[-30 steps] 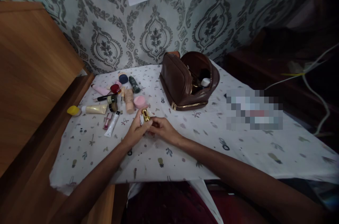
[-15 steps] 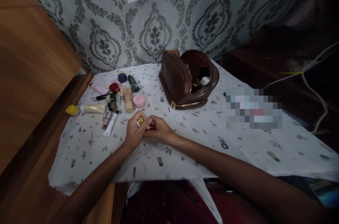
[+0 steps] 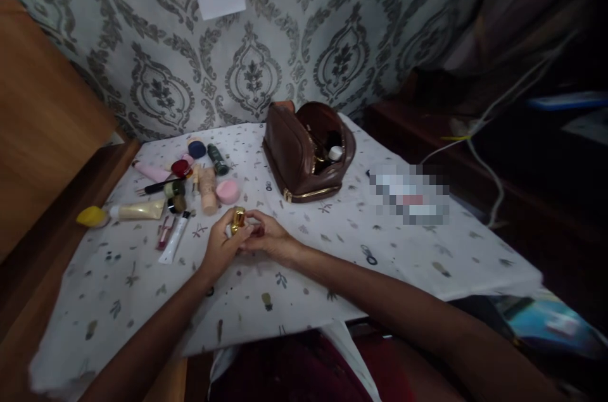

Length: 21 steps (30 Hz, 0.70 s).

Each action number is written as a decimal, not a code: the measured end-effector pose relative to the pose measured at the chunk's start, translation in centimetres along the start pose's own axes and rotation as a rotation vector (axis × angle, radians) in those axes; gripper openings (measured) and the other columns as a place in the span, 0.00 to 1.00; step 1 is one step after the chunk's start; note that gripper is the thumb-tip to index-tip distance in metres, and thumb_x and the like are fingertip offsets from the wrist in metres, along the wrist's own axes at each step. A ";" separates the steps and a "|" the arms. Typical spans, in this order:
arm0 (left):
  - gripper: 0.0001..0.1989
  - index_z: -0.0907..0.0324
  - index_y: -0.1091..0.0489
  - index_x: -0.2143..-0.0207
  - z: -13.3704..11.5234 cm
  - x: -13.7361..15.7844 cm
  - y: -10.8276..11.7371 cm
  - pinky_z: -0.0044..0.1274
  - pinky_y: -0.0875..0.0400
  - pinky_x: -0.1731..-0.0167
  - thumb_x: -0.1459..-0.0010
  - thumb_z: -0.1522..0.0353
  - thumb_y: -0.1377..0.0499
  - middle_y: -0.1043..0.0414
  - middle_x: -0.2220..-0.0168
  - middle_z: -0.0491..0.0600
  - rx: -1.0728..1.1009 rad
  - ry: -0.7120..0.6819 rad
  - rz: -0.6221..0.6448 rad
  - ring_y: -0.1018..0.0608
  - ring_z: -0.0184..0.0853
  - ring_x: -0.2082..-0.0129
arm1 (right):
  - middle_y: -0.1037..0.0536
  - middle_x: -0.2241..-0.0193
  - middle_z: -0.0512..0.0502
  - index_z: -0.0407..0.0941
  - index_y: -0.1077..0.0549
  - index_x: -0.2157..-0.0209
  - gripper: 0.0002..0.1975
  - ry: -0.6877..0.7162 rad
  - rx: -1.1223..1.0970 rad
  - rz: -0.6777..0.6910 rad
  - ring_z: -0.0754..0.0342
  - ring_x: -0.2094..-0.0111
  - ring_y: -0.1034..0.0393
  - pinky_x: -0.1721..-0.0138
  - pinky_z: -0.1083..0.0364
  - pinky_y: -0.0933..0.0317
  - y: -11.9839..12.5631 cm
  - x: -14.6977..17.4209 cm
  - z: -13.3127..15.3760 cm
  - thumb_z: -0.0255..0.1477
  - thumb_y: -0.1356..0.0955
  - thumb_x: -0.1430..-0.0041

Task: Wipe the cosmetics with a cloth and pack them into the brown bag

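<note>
Close to the table's front, my left hand point(image 3: 222, 242) is wrapped round a small gold-capped bottle point(image 3: 238, 219), its shiny top showing above the fingers. My right hand point(image 3: 273, 238) meets it from the right, with bent fingers closed at the bottle's side; its fingertips are partly hidden. The lower part of the bottle is covered by the hands. Just beyond them lie a pink round container point(image 3: 228, 191) and a beige bottle point(image 3: 208, 192). To the left are a white tube point(image 3: 173, 238) and a small pink tube point(image 3: 164, 232).
An open brown leather bag point(image 3: 289, 155) stands at the back, a white-lidded item point(image 3: 335, 153) inside. More cosmetics lie left, including a cream tube point(image 3: 139, 209), a green bottle point(image 3: 217, 160) and a yellow item point(image 3: 92, 217). A blurred-out object point(image 3: 411, 194) lies right.
The view has shifted, so the table's things appear further left. The gold-capped bottle has tilted in my hands, showing more of its gold side.
</note>
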<state>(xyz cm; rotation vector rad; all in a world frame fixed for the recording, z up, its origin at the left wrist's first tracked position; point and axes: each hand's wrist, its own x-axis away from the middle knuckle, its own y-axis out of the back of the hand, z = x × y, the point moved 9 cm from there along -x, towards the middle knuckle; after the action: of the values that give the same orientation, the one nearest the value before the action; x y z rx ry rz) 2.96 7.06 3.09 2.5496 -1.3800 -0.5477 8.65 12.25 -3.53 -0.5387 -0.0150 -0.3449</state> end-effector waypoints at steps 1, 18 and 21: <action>0.12 0.58 0.34 0.71 0.0 0.1 0.1 0.21 0.36 0.70 0.46 0.59 0.42 0.36 0.75 0.42 -0.024 -0.004 0.011 0.33 0.31 0.73 | 0.25 0.74 0.57 0.46 0.36 0.53 0.37 -0.012 0.040 0.040 0.57 0.74 0.29 0.71 0.58 0.35 -0.3 0.1 0.1 0.32 0.21 0.65; 0.28 0.57 0.41 0.84 2.0 0.6 0.1 0.24 0.44 0.79 0.43 0.46 0.52 0.38 0.84 0.45 -0.229 0.159 0.217 0.36 0.33 0.80 | 0.30 0.71 0.53 0.44 0.25 0.56 0.24 0.305 0.292 0.111 0.62 0.74 0.38 0.70 0.60 0.40 -1.4 1.9 5.2 0.49 0.29 0.46; 0.28 0.56 0.41 0.85 2.1 0.8 0.2 0.24 0.44 0.80 0.41 0.47 0.53 0.39 0.86 0.45 -0.251 0.162 0.202 0.37 0.33 0.81 | 0.30 0.74 0.55 0.43 0.25 0.60 0.27 0.237 0.226 0.087 0.64 0.77 0.39 0.75 0.61 0.42 -0.9 1.4 4.5 0.51 0.26 0.52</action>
<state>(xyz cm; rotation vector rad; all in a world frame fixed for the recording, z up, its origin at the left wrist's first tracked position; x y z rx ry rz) 2.36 6.33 1.02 2.1773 -1.3932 -0.4369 10.04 13.30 0.91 -0.2719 0.1961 -0.3155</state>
